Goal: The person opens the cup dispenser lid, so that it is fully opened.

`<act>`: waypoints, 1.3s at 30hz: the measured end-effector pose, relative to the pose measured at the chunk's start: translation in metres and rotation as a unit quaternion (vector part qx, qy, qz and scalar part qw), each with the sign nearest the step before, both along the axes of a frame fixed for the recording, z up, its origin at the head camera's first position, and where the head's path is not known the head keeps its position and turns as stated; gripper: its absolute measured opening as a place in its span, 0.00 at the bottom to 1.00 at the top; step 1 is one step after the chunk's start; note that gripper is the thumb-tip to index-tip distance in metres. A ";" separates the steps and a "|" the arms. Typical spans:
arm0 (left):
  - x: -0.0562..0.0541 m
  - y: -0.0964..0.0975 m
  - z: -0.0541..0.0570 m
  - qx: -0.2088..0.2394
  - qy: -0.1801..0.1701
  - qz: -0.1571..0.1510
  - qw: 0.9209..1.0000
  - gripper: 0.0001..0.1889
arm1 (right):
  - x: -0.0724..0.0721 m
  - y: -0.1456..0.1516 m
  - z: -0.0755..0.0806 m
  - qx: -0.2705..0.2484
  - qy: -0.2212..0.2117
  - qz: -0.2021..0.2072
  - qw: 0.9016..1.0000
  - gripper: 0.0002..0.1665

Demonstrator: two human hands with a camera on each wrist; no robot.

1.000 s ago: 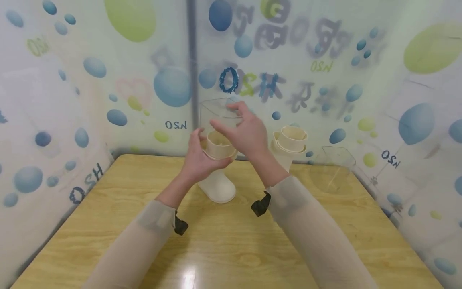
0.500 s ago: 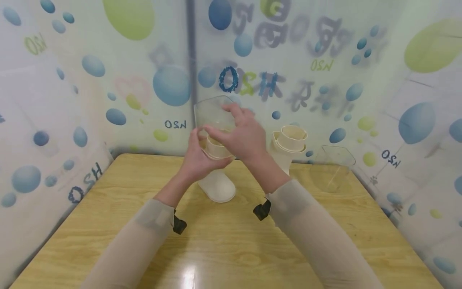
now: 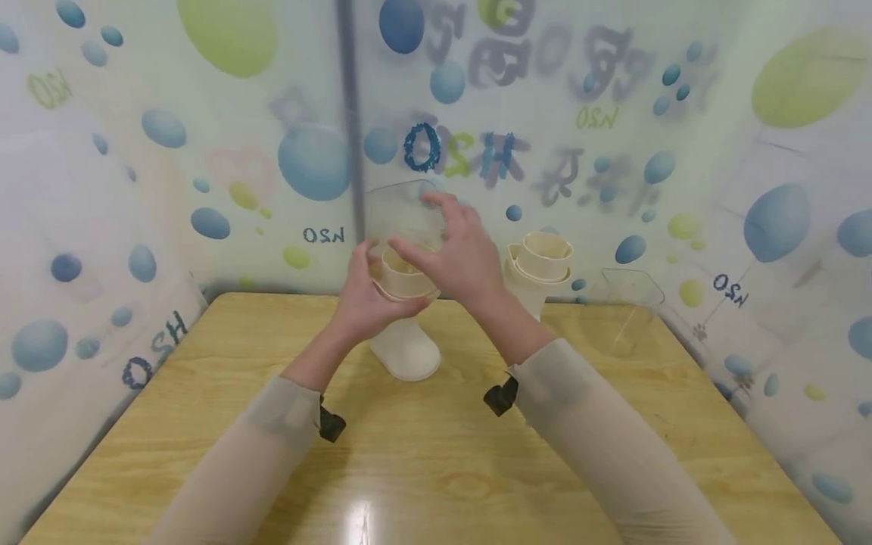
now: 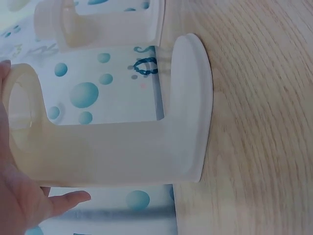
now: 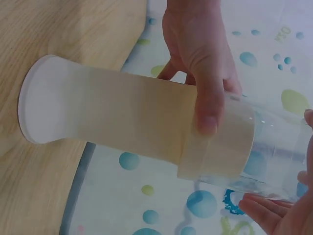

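Observation:
A cream plastic stand (image 3: 409, 352) with a rounded foot, a column and a round collar on top stands upright on the table. My left hand (image 3: 364, 303) grips it just under the collar, thumb across the front. Above, a clear plastic container (image 3: 398, 216) sits over the collar, its wall overlapping the cream ring in the right wrist view. My right hand (image 3: 470, 257) holds this container from the right side, thumb and fingers spread around it. In the left wrist view the stand (image 4: 107, 152) shows side-on, its foot flat on the wood.
A second cream stand (image 3: 541, 265) of the same kind stands behind my right forearm. Farther right is another clear container (image 3: 623, 318) on the wooden table (image 3: 436, 469). A wall panel with printed bubbles rises right behind the table's far edge.
My right hand has moved slightly left, its thumb lower, and the clear container has shifted left with it. My left hand keeps its grip. The head view has turned a little.

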State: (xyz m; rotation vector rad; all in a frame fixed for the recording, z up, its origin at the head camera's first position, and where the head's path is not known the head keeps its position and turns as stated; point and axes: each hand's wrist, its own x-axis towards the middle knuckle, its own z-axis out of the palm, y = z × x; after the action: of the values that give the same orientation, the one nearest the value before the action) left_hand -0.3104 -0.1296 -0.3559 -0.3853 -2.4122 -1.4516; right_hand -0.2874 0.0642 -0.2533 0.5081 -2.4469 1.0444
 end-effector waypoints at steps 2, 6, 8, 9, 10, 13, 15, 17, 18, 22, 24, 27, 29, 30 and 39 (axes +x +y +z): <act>-0.001 -0.002 0.000 -0.003 -0.005 -0.002 1.000 0.72 | -0.002 0.003 0.000 -0.033 -0.008 0.001 0.999 0.49; -0.002 -0.008 -0.002 0.005 -0.020 -0.011 1.000 0.74 | -0.003 0.010 0.001 -0.095 -0.010 0.012 0.995 0.48; -0.004 -0.011 -0.003 0.010 -0.021 -0.018 1.000 0.75 | -0.001 0.014 0.003 -0.113 0.001 0.024 0.993 0.47; -0.004 -0.012 -0.003 0.011 -0.019 -0.022 1.000 0.75 | 0.001 0.015 0.005 -0.118 0.006 0.030 0.993 0.47; -0.005 -0.014 -0.002 0.009 -0.017 -0.025 1.000 0.75 | 0.002 0.017 0.007 -0.122 0.012 0.035 0.992 0.46; -0.009 -0.018 0.000 0.006 -0.013 -0.041 0.999 0.74 | 0.009 0.023 0.014 -0.127 0.026 0.039 0.991 0.45; -0.011 -0.021 0.002 -0.001 -0.013 -0.052 0.999 0.74 | 0.013 0.028 0.018 -0.131 0.034 0.041 0.990 0.44; -0.014 -0.025 0.004 -0.006 -0.014 -0.067 0.998 0.73 | 0.016 0.033 0.020 -0.132 0.040 0.041 0.990 0.43; -0.015 -0.027 0.005 -0.009 -0.015 -0.074 0.997 0.73 | 0.018 0.036 0.021 -0.134 0.041 0.042 0.989 0.43; -0.021 -0.035 0.009 -0.025 -0.026 -0.100 0.994 0.73 | 0.023 0.049 0.019 -0.131 0.042 0.040 0.990 0.43; -0.023 -0.038 0.010 -0.038 -0.032 -0.106 0.993 0.73 | 0.025 0.056 0.017 -0.133 0.038 0.036 0.990 0.43; -0.025 -0.042 0.012 -0.057 -0.039 -0.114 0.991 0.73 | 0.028 0.064 0.012 -0.135 0.036 0.030 0.990 0.43; -0.026 -0.044 0.012 -0.064 -0.042 -0.116 0.990 0.72 | 0.031 0.069 0.009 -0.133 0.037 0.027 0.990 0.43; -0.025 -0.044 0.011 -0.063 -0.045 -0.115 0.990 0.72 | 0.033 0.070 0.008 -0.132 0.037 0.027 0.990 0.43; -0.009 -0.029 -0.002 -0.003 -0.063 -0.022 0.998 0.67 | 0.045 0.087 -0.001 -0.132 0.038 0.019 0.990 0.41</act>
State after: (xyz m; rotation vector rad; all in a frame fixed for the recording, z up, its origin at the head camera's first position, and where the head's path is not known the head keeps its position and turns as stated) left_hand -0.3194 -0.1583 -0.3582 -0.3618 -2.5220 -1.5296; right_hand -0.2420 0.1511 -0.2541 0.4978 -2.1974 1.3159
